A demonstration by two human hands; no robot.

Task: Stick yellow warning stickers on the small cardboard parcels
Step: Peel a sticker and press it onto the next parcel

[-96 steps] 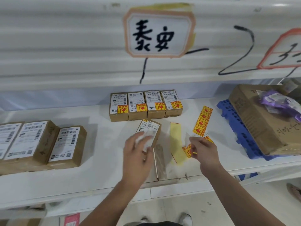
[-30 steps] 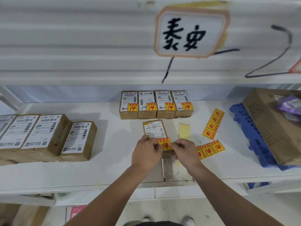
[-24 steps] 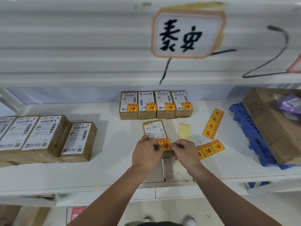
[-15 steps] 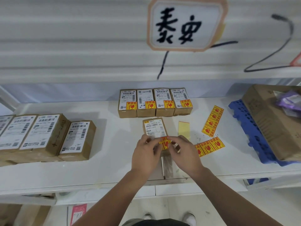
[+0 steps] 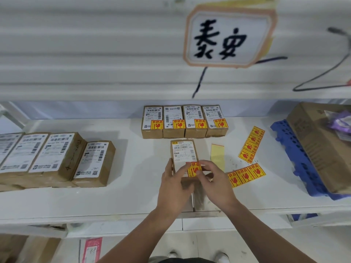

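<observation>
White shelf [image 5: 133,196], sign [image 5: 228,37] (泰安), yellow sticker [image 5: 193,168]

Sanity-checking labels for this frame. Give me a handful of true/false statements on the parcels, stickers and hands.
1. Four parcels in the back row each carry a yellow sticker. True.
2. Both hands are on the front parcel. True: the left hand and right hand press a yellow sticker onto its near end.
3. The small parcel on the left already has a yellow sticker. False: only a white shipping label shows on it.
4. The spare sticker strips lie left of the hands. False: they lie to the right.
5. The large box sits on a blue pallet. True.
</observation>
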